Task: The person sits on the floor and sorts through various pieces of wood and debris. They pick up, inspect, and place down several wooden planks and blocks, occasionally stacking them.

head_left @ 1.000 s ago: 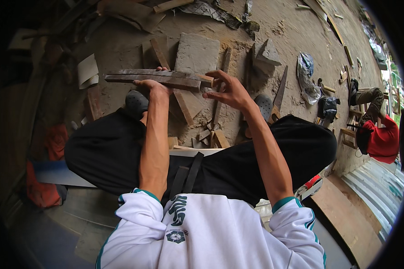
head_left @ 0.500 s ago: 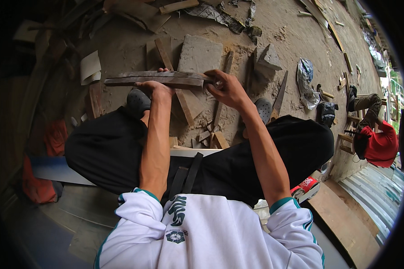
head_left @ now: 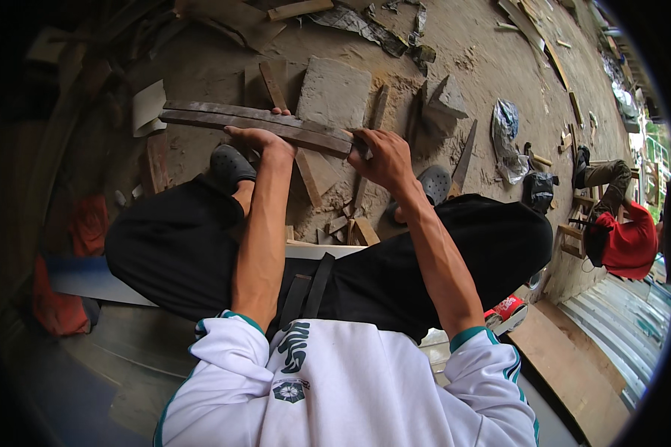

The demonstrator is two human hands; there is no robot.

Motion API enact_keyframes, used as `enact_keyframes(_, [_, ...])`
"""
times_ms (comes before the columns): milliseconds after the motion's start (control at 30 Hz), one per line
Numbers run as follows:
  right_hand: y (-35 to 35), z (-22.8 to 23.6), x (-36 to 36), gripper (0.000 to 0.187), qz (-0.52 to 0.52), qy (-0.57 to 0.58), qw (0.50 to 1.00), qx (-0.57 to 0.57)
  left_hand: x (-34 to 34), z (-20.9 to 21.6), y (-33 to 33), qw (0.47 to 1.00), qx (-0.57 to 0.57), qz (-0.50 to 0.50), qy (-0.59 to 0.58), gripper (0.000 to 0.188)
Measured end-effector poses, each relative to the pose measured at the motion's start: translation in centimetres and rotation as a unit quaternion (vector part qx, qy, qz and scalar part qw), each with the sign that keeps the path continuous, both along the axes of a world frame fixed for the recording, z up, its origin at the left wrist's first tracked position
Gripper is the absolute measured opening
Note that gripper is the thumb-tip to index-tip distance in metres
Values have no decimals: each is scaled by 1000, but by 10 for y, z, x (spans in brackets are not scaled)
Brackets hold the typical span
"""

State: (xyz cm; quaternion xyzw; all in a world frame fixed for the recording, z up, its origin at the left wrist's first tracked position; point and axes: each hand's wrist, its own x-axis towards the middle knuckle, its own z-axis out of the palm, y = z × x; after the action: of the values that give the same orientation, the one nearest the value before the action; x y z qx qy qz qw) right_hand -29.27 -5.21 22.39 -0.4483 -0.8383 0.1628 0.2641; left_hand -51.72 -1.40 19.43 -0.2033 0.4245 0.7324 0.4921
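As we look down past our knees, the plank (head_left: pixel 257 123) hangs level in the air above the dirt floor (head_left: pixel 462 52), held out in front of us and running from far left to about the middle of the view. It looks like two long, dark, weathered strips lying edge to edge, though we cannot tell whether they are joined.

Our left hand (head_left: pixel 257 138) is clamped on the plank near its middle, thumb on the near edge, fingertips showing over the far edge. Our right hand (head_left: pixel 380 156) is closed around the plank's right end.

We judge the plank stiff and fairly light for its length, rough rather than slippery, with likely splinters along the worn edges. A grip spread wide, one hand mid-length and one at an end, keeps it from tipping; its long free left end would swing if we let the middle go.

Directly beyond the plank lies a flat slab (head_left: pixel 335 93), and below the plank sit our grey clogs (head_left: pixel 231 165) among offcuts (head_left: pixel 350 227). Far right of the plank, another person in a red top (head_left: pixel 630 246) crouches.
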Motion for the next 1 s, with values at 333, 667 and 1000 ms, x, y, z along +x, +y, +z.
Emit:
enact_keyframes(333, [-2,-7,-4,24,-15,37,999,18,-1,-4,-2,999,-52,0,9,82])
enact_keyframes(667, [0,8,6,34,-13,-4,989,-148,5,-22,-2,993,-116,32,-4,87])
enact_keyframes(1000, [0,-9,14,46,21,148,957,-249,6,-28,-1,989,-147,27,-11,97])
